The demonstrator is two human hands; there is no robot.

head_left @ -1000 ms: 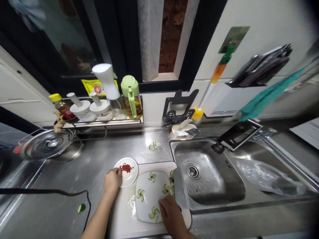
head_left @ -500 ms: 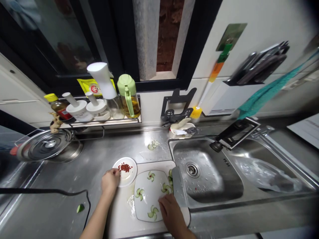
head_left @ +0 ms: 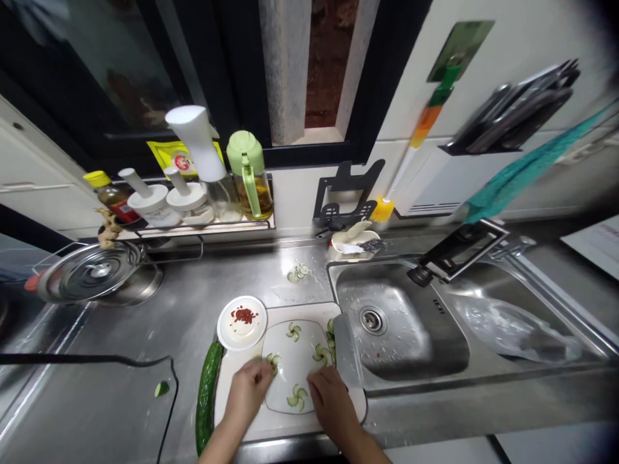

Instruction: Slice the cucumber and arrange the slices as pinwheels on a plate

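A squarish white plate lies on the cutting board. Several flower shapes of green slices rest on it, one of them near its front edge. My left hand is closed at the plate's left edge, beside the left flower; what its fingertips pinch is too small to make out. At the right edge my right hand is closed just below the right flower, its fingertips hiding whatever they hold. Small red pieces sit in a round white dish at the board's back left corner.
A whole cucumber lies left of the board. The cleaver blade rests on the board's right side, by the sink. Thin slices lie behind the board, a green end piece at the left. Bottles stand on the rack.
My left hand has moved from the dish of red pieces to the plate's left edge, and the whole cucumber has come into view. My right hand has stayed at the plate's right edge.
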